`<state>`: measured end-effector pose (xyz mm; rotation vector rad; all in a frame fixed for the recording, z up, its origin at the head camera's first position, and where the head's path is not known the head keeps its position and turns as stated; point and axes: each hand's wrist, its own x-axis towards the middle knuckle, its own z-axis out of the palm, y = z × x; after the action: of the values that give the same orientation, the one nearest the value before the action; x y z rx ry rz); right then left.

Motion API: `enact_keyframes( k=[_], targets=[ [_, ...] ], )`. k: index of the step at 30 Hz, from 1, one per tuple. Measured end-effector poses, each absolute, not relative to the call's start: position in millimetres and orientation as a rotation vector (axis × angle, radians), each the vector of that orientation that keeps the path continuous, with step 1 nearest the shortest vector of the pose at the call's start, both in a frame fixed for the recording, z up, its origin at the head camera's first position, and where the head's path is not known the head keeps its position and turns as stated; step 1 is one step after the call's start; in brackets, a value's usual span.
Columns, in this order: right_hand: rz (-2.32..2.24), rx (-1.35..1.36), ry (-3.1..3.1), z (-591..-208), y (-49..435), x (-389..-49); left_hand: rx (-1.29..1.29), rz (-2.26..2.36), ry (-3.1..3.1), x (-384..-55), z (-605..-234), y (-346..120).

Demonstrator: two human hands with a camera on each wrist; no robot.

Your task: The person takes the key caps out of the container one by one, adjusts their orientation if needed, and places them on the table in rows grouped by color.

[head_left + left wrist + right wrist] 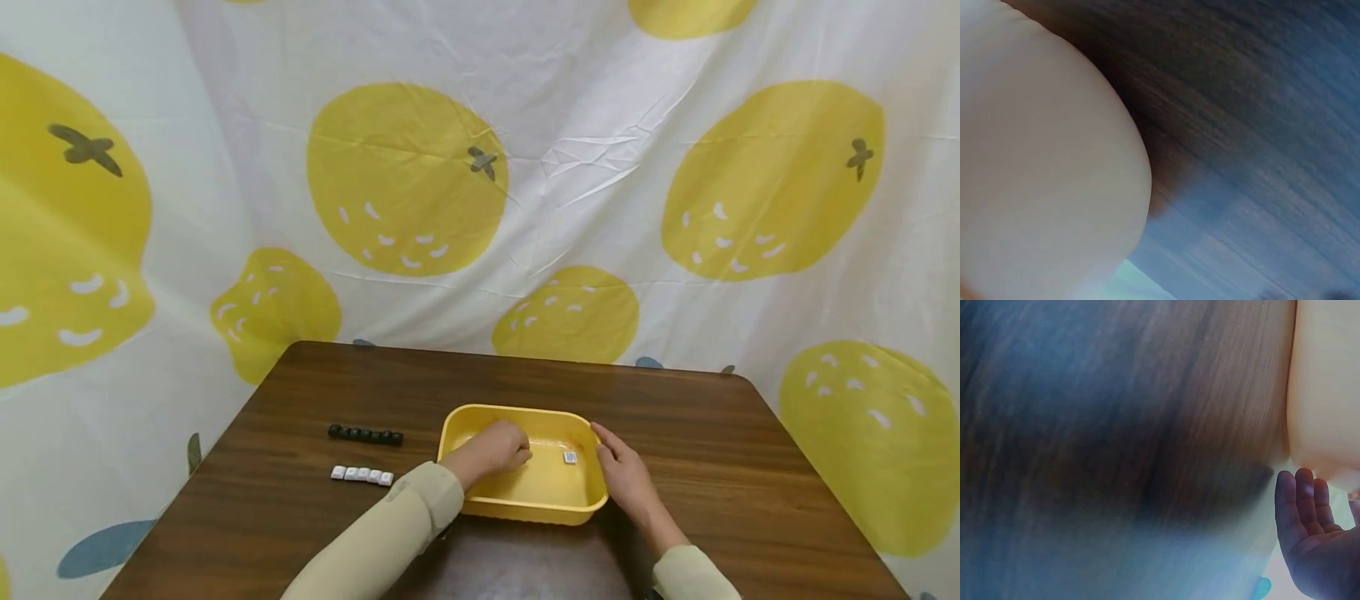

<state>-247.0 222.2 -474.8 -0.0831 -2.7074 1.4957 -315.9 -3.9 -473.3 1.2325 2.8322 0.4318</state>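
Observation:
A yellow plastic bin [525,512] sits on the brown table. My left hand [498,450] is down inside its left half, fingers bent toward the bin floor; I cannot tell whether they hold anything. One small white keycap [570,457] with dark markings lies on the bin floor, right of that hand. At the bin's right wall, my right hand [626,479] grips the rim, thumb at the inner edge and fingers along the outside. In the right wrist view the right hand's fingers [1305,500] lie beside the pale bin wall [1329,381].
Left of the bin, a row of several black keycaps [365,435] lies behind a row of several white keycaps [363,475]. A lemon-print curtain [570,208] hangs behind the wooden table [712,450] and along its sides.

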Motion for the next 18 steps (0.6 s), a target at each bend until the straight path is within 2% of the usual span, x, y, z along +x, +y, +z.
enact_keyframes(
  k=[18],
  targets=[
    [1.511, -0.051, -2.703, -475, 222, -245, 1.185, 0.455, 2.796, -305, -462, -10]
  ],
)
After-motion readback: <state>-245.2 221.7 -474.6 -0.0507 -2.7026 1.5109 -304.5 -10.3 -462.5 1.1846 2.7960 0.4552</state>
